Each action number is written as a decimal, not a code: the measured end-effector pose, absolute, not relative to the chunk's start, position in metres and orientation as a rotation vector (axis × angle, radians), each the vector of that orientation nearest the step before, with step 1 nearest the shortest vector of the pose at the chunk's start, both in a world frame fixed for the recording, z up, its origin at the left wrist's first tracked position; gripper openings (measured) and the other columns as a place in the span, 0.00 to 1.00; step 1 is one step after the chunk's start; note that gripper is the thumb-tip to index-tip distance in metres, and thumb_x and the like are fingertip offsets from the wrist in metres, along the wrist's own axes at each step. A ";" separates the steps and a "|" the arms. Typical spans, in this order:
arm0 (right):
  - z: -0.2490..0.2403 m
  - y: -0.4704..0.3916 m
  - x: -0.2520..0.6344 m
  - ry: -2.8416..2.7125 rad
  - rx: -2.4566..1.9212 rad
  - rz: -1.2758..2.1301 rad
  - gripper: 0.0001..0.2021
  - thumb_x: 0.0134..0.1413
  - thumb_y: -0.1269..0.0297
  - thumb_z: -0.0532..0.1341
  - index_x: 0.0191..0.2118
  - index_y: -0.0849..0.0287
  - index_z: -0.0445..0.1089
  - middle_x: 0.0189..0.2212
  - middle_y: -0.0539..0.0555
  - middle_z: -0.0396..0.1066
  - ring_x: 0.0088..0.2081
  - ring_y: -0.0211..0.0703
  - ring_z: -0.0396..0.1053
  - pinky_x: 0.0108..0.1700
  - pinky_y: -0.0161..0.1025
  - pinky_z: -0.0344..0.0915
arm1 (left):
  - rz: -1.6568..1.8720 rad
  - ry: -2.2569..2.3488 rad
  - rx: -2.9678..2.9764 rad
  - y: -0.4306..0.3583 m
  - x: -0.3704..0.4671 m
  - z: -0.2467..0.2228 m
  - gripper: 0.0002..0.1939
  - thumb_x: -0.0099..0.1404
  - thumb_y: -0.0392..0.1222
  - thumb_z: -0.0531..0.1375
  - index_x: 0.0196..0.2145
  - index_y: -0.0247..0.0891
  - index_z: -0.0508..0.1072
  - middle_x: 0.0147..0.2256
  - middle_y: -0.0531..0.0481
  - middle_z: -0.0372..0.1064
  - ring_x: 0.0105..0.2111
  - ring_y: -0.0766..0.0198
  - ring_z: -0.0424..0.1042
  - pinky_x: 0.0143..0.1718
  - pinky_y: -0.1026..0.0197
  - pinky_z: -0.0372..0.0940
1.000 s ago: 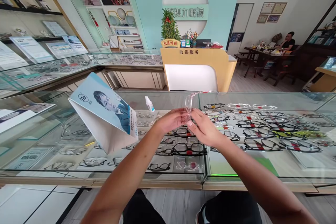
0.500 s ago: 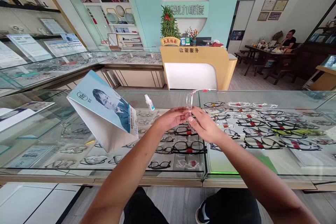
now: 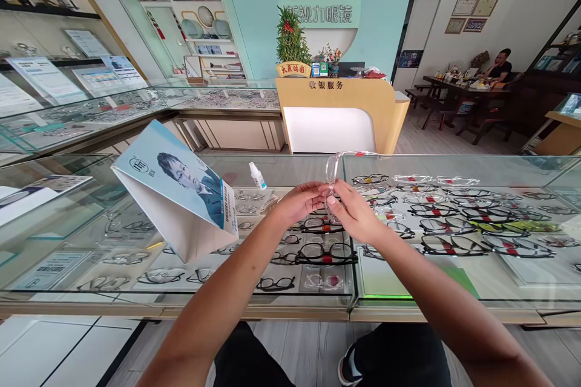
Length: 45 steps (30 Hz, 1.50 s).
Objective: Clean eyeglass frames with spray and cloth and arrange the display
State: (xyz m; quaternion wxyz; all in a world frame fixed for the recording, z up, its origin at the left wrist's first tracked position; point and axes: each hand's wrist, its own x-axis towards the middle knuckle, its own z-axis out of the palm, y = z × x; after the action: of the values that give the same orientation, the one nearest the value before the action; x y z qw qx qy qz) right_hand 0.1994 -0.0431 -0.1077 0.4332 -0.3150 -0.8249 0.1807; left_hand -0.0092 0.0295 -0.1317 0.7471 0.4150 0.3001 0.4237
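A pair of clear-framed eyeglasses is held up above the glass showcase, one lens rim upright and a temple with a red mark stretching off to the right. My left hand pinches the frame from the left with its fingertips. From the other side, my right hand grips it between thumb and fingers. Both hands meet near the bridge, so that part of the eyeglasses is mostly covered. Beneath them, inside the case, lie black eyeglasses and several other pairs.
On the glass top at left stands a folded blue sign, with a small white spray bottle near it. A wooden cashier counter is ahead. At the far right a person sits by a dark table.
The clear eyeglasses have turned slightly and shifted a little to the right in my fingers. Both hands stay on them, and the view has tilted very slightly.
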 end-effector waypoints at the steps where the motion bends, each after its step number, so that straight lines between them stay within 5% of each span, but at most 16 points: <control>1: -0.108 -0.043 0.199 -2.053 -0.796 0.447 0.24 0.86 0.41 0.45 0.51 0.53 0.69 0.46 0.58 0.73 0.48 0.53 0.73 0.51 0.51 0.72 | 0.941 0.655 0.898 0.030 -0.009 -0.132 0.20 0.51 0.42 0.87 0.38 0.35 0.88 0.36 0.48 0.85 0.35 0.65 0.81 0.42 0.62 0.72; 23: -0.106 -0.047 0.197 -2.062 -0.832 0.412 0.24 0.86 0.40 0.44 0.47 0.51 0.65 0.44 0.57 0.72 0.45 0.52 0.73 0.46 0.49 0.70 | 0.946 0.642 0.882 0.025 -0.006 -0.129 0.19 0.51 0.45 0.87 0.35 0.35 0.88 0.35 0.48 0.85 0.35 0.67 0.80 0.41 0.66 0.74; 31: -0.104 -0.046 0.199 -2.061 -0.867 0.466 0.26 0.85 0.38 0.44 0.51 0.53 0.69 0.50 0.60 0.75 0.52 0.55 0.76 0.53 0.52 0.73 | 1.004 0.697 0.972 0.024 -0.004 -0.130 0.23 0.47 0.49 0.88 0.35 0.36 0.89 0.36 0.46 0.85 0.36 0.64 0.80 0.42 0.62 0.73; 45: -0.106 -0.045 0.200 -2.074 -0.832 0.445 0.27 0.85 0.38 0.45 0.53 0.53 0.71 0.47 0.59 0.77 0.49 0.53 0.76 0.52 0.51 0.73 | 1.005 0.780 1.230 0.020 -0.003 -0.125 0.14 0.59 0.50 0.76 0.38 0.37 0.90 0.37 0.43 0.85 0.38 0.57 0.79 0.43 0.57 0.70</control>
State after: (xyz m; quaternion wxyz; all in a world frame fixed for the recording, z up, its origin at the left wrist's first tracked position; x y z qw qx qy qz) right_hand 0.2000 -0.0453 -0.1058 0.4183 -0.3317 -0.8268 0.1773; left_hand -0.0029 0.0197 -0.1254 0.6335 0.5377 0.3411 0.4396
